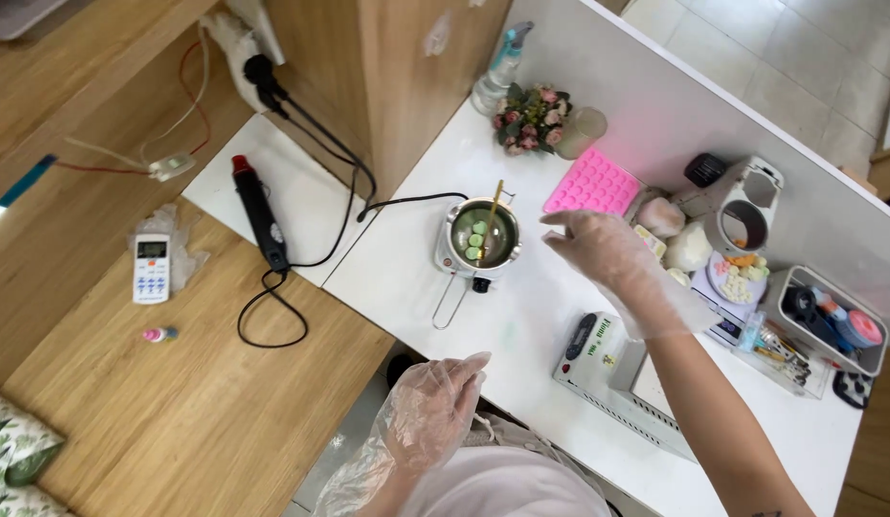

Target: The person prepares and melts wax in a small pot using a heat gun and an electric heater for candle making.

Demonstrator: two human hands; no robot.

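While the open right hand [598, 251] is hovering just beside the melting pot [483, 236], the left hand [430, 407] is hanging open and empty, well below that pot

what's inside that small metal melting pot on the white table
Inside the small metal melting pot: dark liquid, several pale green round pieces and a leaning wooden stick. The pot's bottom is covered.

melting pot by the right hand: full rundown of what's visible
The small melting pot is round and metallic-looking, sitting upright on a base on the white table. A wire loop handle projects toward the person, with a dark knob at its root. Inside lies greenish liquid with several pale green round pieces. A thin wooden stick leans in it. A black cord runs from it. The gloved right hand hovers beside it, not touching.
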